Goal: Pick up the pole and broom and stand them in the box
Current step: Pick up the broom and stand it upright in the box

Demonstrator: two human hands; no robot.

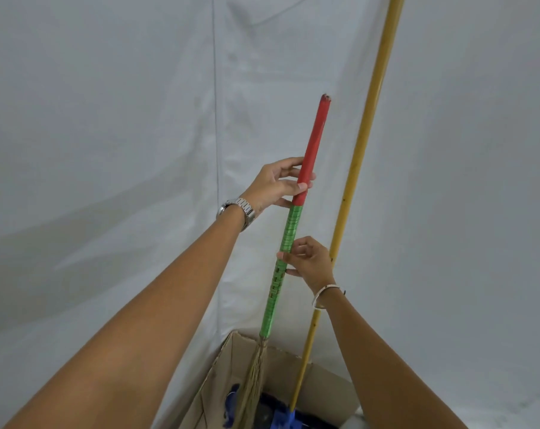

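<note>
The broom [288, 230] stands nearly upright, its handle red on top and green below, with straw bristles reaching down into the open cardboard box [327, 385]. My left hand [276, 182] grips the red part of the handle. My right hand [308, 261] pinches the green part lower down. A long yellow pole [360, 168] stands in the box just right of the broom, leaning against the white wall, its foot in a blue fitting [285, 419].
White sheeting [107, 134] covers the wall behind, with a vertical seam left of the broom. Dark and blue items [231, 400] lie at the bottom of the box. A box flap [219, 366] sticks up on the left side.
</note>
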